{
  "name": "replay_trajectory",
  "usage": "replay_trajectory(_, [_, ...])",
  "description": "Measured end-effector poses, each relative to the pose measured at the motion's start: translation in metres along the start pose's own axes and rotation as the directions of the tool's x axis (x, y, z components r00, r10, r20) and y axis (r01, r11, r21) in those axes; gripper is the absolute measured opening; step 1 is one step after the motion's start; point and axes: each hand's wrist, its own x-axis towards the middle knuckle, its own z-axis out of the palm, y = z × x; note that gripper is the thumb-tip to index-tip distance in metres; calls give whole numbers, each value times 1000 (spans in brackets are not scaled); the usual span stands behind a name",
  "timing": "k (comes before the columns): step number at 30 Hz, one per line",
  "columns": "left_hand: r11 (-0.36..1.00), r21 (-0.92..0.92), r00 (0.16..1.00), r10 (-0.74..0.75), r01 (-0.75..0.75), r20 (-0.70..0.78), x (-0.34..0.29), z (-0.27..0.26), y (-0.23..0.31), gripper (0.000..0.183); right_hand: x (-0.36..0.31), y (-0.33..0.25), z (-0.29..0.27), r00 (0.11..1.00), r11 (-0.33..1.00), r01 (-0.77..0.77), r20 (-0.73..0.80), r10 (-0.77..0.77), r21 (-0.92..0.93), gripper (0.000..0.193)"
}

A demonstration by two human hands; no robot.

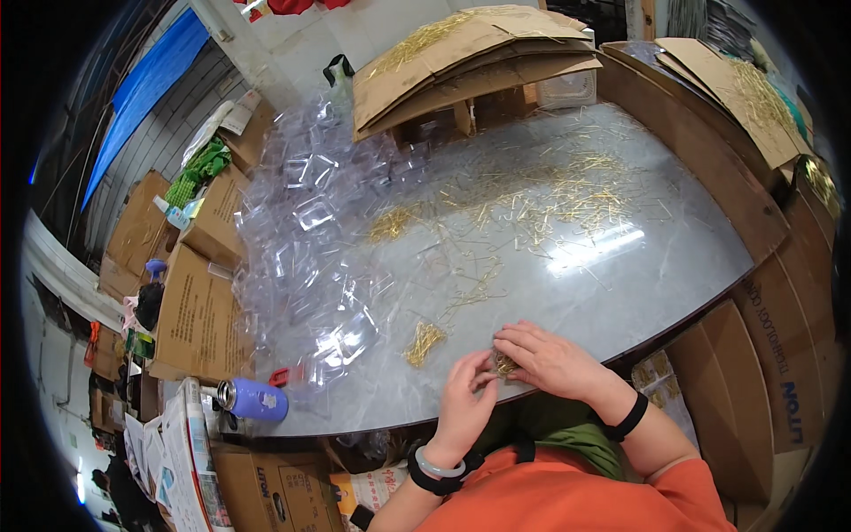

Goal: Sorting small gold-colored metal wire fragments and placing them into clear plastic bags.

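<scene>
Close to the table's near edge, my left hand and my right hand meet around a small bunch of gold wire hooks. Fingers of the right hand lie closed over the bunch from above. My left thumb and fingertips pinch it from the left side. Much of the bunch is hidden by the fingers. Just left of my hands lies a small pile of gold hooks. More loose hooks are scattered over the far part of the grey table.
Clear plastic boxes heap up on the table's left side. A purple bottle lies near the left front corner, beside a small red object. Stacked cardboard covers the back, and cardboard panels line the right edge.
</scene>
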Motion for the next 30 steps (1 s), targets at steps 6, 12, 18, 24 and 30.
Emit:
replay_trajectory(6, [821,532,978,176,-208,110,0,-8,0,65,-2,3,0,999,997,-46,31,43,69,55])
replay_trajectory(12, [742,562,928,249,-366,276,18,6,2,78,-16,13,10,842,483,-143,-151,519,864,39])
replay_trajectory(18, [701,561,893,271,-439,360,23,16,-7,67,-42,-36,6,648,663,-470,-282,707,583,42])
replay_trajectory(24, [759,506,905,274,-411,325,23,18,-3,53,-53,-56,-12,718,777,-627,-427,551,-52,33])
replay_trajectory(30, [769,513,923,279,-380,266,16,20,-4,44,-50,-43,6,773,843,-535,-434,463,-54,18])
